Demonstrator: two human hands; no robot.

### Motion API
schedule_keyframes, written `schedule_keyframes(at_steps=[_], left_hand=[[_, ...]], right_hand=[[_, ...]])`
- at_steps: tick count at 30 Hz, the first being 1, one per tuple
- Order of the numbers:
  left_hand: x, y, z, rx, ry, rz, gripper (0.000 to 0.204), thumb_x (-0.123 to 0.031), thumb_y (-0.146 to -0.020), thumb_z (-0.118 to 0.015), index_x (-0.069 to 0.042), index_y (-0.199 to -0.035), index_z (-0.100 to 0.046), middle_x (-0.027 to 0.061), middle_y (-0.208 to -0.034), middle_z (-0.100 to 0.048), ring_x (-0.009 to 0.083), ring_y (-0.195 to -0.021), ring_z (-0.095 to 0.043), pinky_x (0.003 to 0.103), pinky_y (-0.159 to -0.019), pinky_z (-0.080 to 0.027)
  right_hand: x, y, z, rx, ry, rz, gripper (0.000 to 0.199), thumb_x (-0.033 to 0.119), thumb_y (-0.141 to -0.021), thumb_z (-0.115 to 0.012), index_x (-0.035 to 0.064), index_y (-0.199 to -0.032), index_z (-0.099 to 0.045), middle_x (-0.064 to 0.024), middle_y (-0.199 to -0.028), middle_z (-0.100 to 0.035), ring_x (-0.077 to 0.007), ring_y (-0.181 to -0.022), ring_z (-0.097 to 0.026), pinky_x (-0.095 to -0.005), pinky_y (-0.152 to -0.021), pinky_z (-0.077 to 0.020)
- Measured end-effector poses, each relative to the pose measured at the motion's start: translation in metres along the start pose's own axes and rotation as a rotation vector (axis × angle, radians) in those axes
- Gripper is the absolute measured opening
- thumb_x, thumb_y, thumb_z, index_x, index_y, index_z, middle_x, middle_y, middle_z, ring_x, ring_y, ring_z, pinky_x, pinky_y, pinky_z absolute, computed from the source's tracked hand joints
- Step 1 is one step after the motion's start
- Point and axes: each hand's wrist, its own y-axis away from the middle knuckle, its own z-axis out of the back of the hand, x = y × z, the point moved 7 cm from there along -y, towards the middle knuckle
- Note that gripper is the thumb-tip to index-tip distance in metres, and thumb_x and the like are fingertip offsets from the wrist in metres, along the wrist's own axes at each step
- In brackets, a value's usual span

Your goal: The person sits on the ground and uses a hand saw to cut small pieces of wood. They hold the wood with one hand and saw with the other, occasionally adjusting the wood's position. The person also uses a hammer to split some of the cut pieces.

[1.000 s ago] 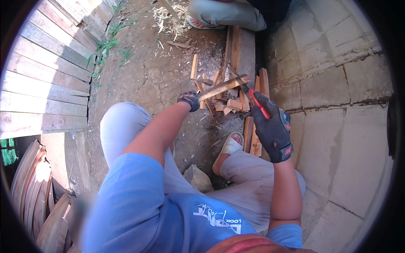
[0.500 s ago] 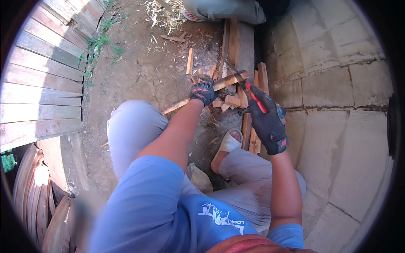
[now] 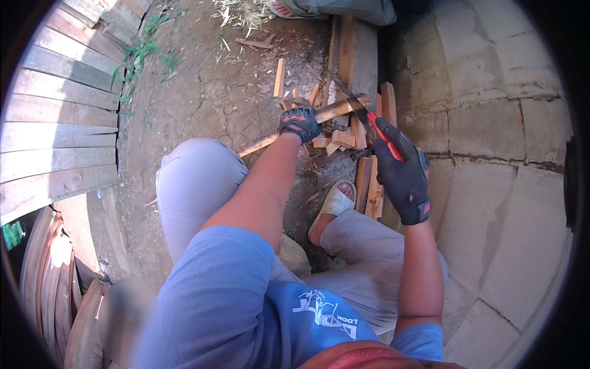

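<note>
A long strip of wood (image 3: 335, 109) lies slanted across the ground, its far end raised toward the right. My left hand (image 3: 300, 122), in a black glove with red marks, is wrapped round the strip at mid-length. In my gloved right hand (image 3: 402, 175) is the red handle of a handsaw (image 3: 359, 109). The saw's dark blade crosses the strip close to its right end; whether the teeth have cut in is too small to tell. Several short offcuts (image 3: 343, 139) lie just below the strip, between my two hands.
Wooden beams (image 3: 362, 55) run away along the grey block wall (image 3: 491, 129) on my right. Another person's leg (image 3: 359, 9) and sandalled foot are at the top. A plank fence (image 3: 58, 147) stands left, with curved sheets (image 3: 46, 277) below it. Wood shavings (image 3: 239, 15) litter the dirt.
The saw and my right hand sit slightly lower and further right in the picture. The view has shifted a little too. Both grips are unchanged.
</note>
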Motion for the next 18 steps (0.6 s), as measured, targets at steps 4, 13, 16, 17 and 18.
schedule_keyframes(at_steps=[4, 13, 16, 17, 18], left_hand=[[0.002, -0.007, -0.007, 0.024, 0.001, 0.002, 0.060, -0.050, -0.089, -0.073, -0.016, -0.137, -0.070, 0.0209, -0.141, -0.069, 0.0386, -0.131, -0.067, 0.052, -0.110, -0.054], [0.003, -0.006, -0.010, 0.077, 0.009, 0.018, 0.062, -0.051, -0.089, -0.071, -0.015, -0.139, -0.067, 0.0211, -0.140, -0.069, 0.0390, -0.130, -0.068, 0.053, -0.109, -0.054], [-0.001, 0.000, -0.002, 0.068, 0.014, 0.032, 0.061, -0.047, -0.090, -0.072, -0.013, -0.139, -0.070, 0.0183, -0.142, -0.070, 0.0354, -0.128, -0.070, 0.050, -0.109, -0.056], [-0.001, -0.001, -0.004, 0.050, 0.015, 0.020, 0.061, -0.048, -0.089, -0.072, -0.013, -0.139, -0.069, 0.0192, -0.140, -0.070, 0.0367, -0.128, -0.069, 0.051, -0.108, -0.056], [0.000, 0.000, -0.005, 0.032, 0.016, 0.009, 0.060, -0.049, -0.089, -0.072, -0.014, -0.138, -0.069, 0.0202, -0.139, -0.070, 0.0381, -0.127, -0.069, 0.053, -0.107, -0.056]], right_hand=[[0.007, 0.003, 0.006, -0.008, 0.044, -0.001, 0.038, 0.027, -0.103, -0.068, 0.0192, -0.140, -0.073, -0.0170, -0.121, -0.077, -0.0374, -0.107, -0.074, -0.0465, -0.097, -0.0554], [0.025, 0.028, 0.036, -0.030, 0.095, 0.026, 0.039, 0.022, -0.102, -0.069, 0.0164, -0.140, -0.073, -0.0171, -0.120, -0.078, -0.0357, -0.106, -0.076, -0.0441, -0.095, -0.0574], [0.029, 0.037, 0.044, -0.015, 0.137, 0.021, 0.038, 0.020, -0.102, -0.070, 0.0159, -0.140, -0.073, -0.0180, -0.120, -0.078, -0.0359, -0.104, -0.077, -0.0432, -0.093, -0.0584], [0.030, 0.038, 0.046, -0.015, 0.160, 0.035, 0.038, 0.020, -0.102, -0.070, 0.0157, -0.140, -0.073, -0.0183, -0.119, -0.078, -0.0360, -0.104, -0.077, -0.0429, -0.092, -0.0587], [0.031, 0.038, 0.047, -0.004, 0.140, 0.017, 0.038, 0.020, -0.102, -0.070, 0.0155, -0.140, -0.073, -0.0186, -0.119, -0.078, -0.0362, -0.104, -0.077, -0.0430, -0.092, -0.0586]])
